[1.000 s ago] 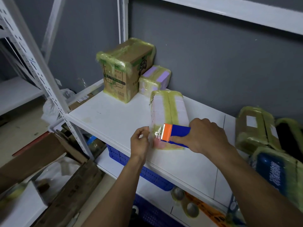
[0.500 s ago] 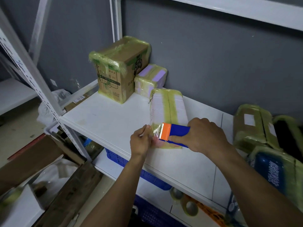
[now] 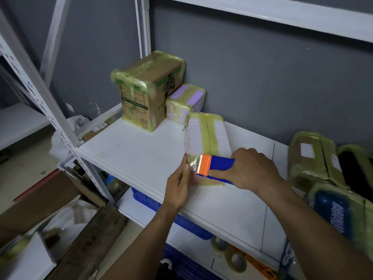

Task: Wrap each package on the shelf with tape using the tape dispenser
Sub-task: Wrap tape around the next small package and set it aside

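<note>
A flat pale package (image 3: 205,136) with yellowish tape bands lies on the white shelf (image 3: 141,156). My right hand (image 3: 252,168) grips the blue and orange tape dispenser (image 3: 214,165) over the package's near end. A clear strip of tape (image 3: 192,163) runs from the dispenser's toothed orange edge to the package's left side. My left hand (image 3: 178,186) presses with straight fingers against that left near corner, on the tape.
A taped cardboard box (image 3: 147,93) and a small purple taped package (image 3: 185,101) stand at the back left. Several taped packages (image 3: 314,158) crowd the right end. Blue crates (image 3: 161,203) and tape rolls (image 3: 238,261) sit on lower shelves. Cardboard lies on the floor at left.
My left hand moved right from beside the package and now lies flat against its near left corner on the tape. The dispenser has barely shifted.
</note>
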Tool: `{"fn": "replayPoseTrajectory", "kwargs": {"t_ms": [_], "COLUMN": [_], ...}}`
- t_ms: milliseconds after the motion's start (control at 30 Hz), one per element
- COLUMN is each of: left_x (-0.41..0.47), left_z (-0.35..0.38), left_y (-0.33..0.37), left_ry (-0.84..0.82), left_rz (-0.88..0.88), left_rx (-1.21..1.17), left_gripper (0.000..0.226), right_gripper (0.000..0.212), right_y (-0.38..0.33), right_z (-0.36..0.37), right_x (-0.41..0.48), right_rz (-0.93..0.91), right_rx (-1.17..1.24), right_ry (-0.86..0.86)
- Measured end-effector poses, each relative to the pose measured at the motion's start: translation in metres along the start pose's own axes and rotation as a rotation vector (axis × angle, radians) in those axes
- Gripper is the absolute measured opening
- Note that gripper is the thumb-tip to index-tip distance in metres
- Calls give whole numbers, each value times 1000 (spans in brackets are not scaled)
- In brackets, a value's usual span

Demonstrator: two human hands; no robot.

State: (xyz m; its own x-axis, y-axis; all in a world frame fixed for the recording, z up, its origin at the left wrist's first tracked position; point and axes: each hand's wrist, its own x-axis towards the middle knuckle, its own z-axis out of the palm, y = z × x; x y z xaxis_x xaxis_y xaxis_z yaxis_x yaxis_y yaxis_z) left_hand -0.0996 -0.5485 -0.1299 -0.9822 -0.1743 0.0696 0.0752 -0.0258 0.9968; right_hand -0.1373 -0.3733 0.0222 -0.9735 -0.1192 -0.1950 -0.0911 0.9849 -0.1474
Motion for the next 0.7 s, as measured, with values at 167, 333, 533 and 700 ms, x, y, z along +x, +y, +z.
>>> {"fn": "replayPoseTrajectory", "kwargs": {"t_ms": [167,333,533,700], "left_x": [11,34,56,54], "left_z": [-31,-52,-58,-61], "left_y": [-1,5,17,9], "left_ry": [-80,-185,-225,-198], "left_rz": [138,456,530,569], "left_rx": [132,489,673,722], "left_gripper": [52,50,50,42], "right_gripper": [84,84,81,81], "right_y": [4,9,8,9], "right_z": [2,2,2,4], "right_x": [-1,1,2,-1], "right_rz": [-21,-38,-56,-90], "right_rx": [26,41,41,59], "right_ry": [3,-13,6,3]}}
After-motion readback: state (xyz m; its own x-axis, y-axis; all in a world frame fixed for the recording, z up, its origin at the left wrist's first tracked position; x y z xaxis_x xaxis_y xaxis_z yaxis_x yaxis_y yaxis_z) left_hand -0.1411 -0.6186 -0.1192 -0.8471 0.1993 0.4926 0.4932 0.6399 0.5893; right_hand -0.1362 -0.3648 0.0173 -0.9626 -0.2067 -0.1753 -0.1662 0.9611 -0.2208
